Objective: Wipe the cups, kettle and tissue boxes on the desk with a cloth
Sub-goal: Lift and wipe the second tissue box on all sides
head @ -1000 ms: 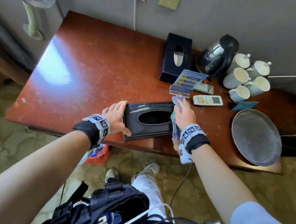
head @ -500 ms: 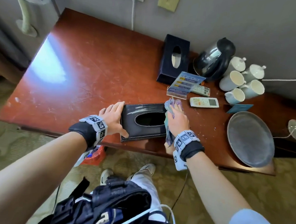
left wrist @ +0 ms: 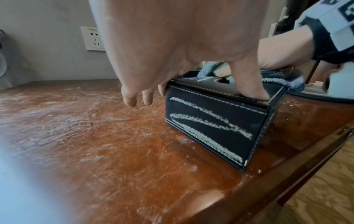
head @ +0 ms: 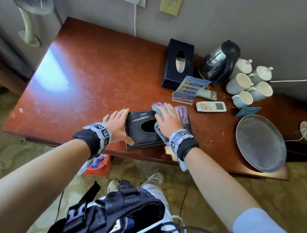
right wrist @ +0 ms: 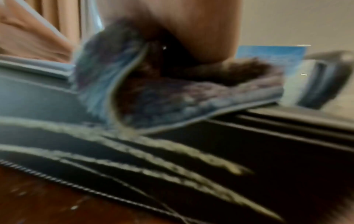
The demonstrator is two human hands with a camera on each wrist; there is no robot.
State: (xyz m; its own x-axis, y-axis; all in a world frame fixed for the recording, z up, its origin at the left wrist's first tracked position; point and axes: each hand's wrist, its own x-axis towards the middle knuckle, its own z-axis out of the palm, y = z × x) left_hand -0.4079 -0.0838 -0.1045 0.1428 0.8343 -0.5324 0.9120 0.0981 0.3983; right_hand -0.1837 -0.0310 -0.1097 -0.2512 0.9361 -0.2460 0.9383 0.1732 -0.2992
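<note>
Meanwhile, right hand (head: 168, 122), fingers flat, is pressing cloth (head: 182, 112) across the near tissue box (head: 139, 136); left hand (head: 116, 124), fingers straight, is bracing it; streaked sides likely next.

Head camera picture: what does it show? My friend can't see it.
The right hand presses a purple cloth onto a black tissue box near the front edge of the desk, while the left hand steadies the box's left end. Behind stand a second tissue box, a kettle and white cups.

dusty red-brown desk (head: 98, 69) with tissue boxes (head: 178, 64), kettle (head: 217, 62), cups (head: 239, 83), remotes (head: 211, 106), tray (head: 259, 143)
</note>
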